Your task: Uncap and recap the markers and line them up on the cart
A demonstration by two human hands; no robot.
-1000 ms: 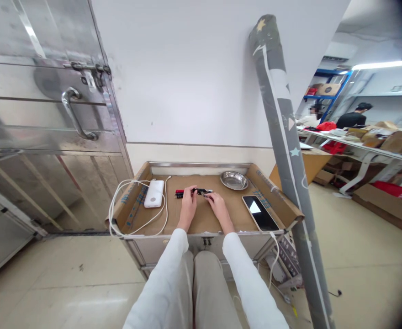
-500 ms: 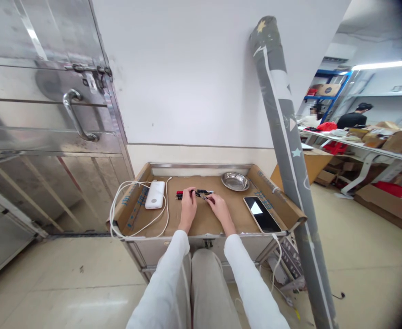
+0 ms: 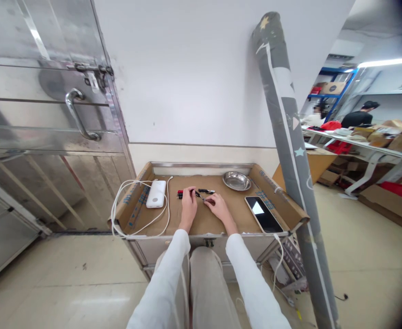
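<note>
My left hand is closed around a slim black pen, which points to the right. At the pen's right end my right hand pinches with thumb and fingers at its small pale tip; the exact part between them is too small to make out. Red and black pens lie on the cardboard just left of my left hand, partly hidden by it. Behind my hands another black pen with a pale end lies flat.
Cardboard lines the cart top. A white power bank with a looped white cable is at left. A round metal dish and a phone are at right. A grey roll leans on the wall. Two people sit farther back.
My right hand has shifted slightly at the pen's tip, and a little more of the pen lying behind shows. The view has moved slightly; my left hand keeps its hold.
</note>
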